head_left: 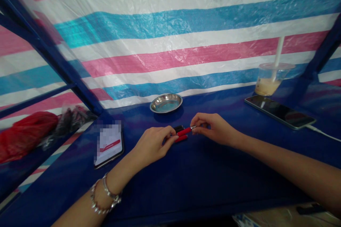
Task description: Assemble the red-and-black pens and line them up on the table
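Pen (185,131), red, silver-tipped, between 2 hands (154,142) (214,126), over blue table (213,177)

In front of you, a crinkled plastic sheet (186,17) striped pink, white and blue forms the wall, catching light in glossy patches; dark blue frame bars (80,92) slant at your left, a similar post (323,50) rises at your right, and a shiny blue tabletop (207,184) spreads below you
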### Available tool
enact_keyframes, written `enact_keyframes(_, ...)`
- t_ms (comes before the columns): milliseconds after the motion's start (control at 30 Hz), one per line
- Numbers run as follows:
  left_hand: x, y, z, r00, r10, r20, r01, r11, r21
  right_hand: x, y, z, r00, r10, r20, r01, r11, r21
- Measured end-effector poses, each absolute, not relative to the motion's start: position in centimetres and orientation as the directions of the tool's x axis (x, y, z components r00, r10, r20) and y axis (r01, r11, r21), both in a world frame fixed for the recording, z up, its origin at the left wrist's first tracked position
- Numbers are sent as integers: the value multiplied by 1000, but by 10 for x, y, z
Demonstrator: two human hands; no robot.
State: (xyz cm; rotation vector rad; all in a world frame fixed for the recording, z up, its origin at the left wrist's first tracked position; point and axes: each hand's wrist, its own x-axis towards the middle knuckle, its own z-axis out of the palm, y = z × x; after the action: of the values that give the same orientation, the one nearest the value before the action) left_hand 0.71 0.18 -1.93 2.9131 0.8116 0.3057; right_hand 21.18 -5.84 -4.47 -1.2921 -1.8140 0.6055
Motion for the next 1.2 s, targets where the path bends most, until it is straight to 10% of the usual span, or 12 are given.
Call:
enact_keyframes(633, 7, 1, -19, 851, 496, 175, 471, -866, 166, 214, -61, -40, -335, 878, 342, 823, 449, -347)
enact_keyframes(1200, 4, 14, -18, 743, 610, 274, 610, -786, 95, 225, -56, -36, -203, 897, 392, 875, 346, -339)
